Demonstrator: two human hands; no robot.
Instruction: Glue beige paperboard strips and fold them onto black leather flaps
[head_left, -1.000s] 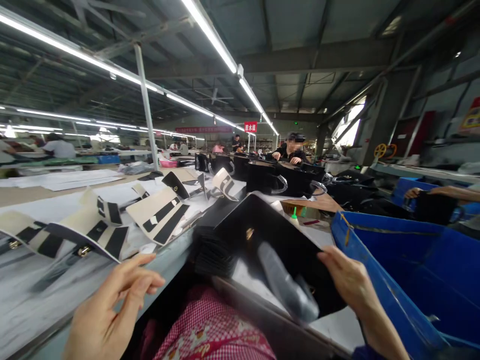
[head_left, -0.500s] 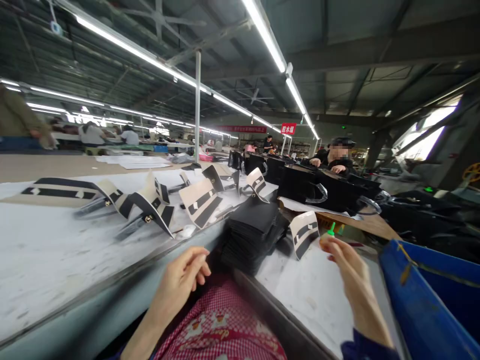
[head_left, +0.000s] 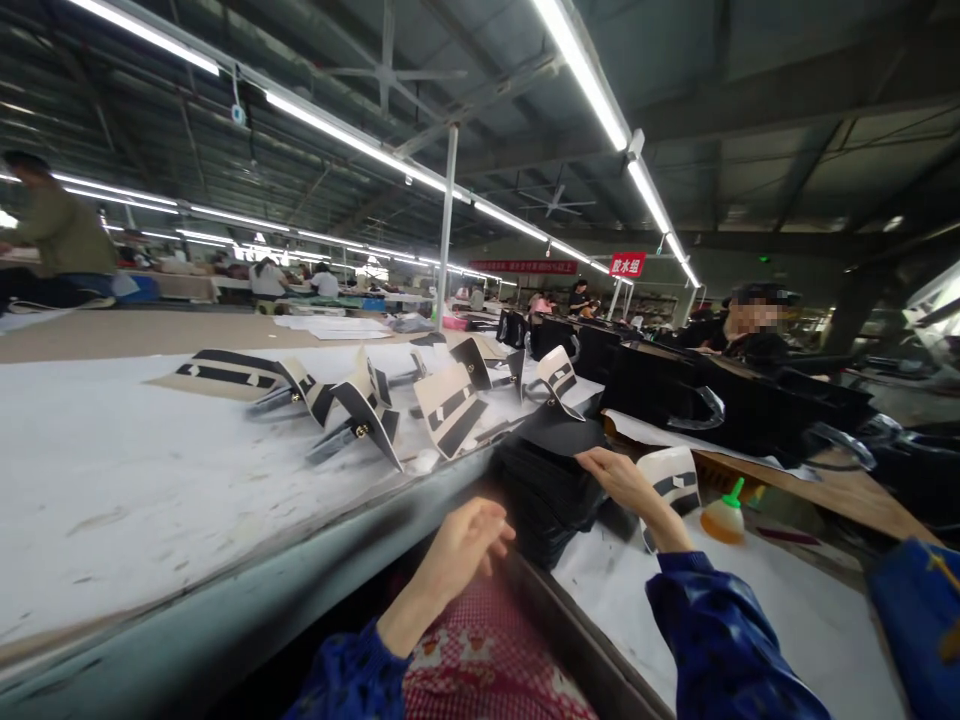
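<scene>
My right hand (head_left: 622, 485) reaches to the stack of black flat pieces (head_left: 544, 500), its fingertips pinched at the right edge of the top piece (head_left: 559, 432). My left hand (head_left: 466, 545) hovers over my lap, left of the stack, fingers loosely curled and slightly apart with nothing visible in them. Behind my right wrist stands a curved beige-and-black flap (head_left: 671, 470), partly hidden. Next to it is a squeeze bottle (head_left: 724, 518) with amber liquid and a green nozzle. Several similar beige-and-black flaps (head_left: 450, 405) with black strips and metal clasps stand on the white-covered table (head_left: 187, 480).
Black bags (head_left: 660, 385) with wrapped handles line the bench at the right. A blue bin (head_left: 915, 610) stands at the lower right. A co-worker (head_left: 750, 325) is behind the bags; another person (head_left: 60, 230) is at the far left. The table's edge (head_left: 300, 560) runs diagonally before me.
My right hand has moved left from beside the flap and bottle to the black stack. My left hand stays over my lap. The view has turned left, and the bottle now shows more fully.
</scene>
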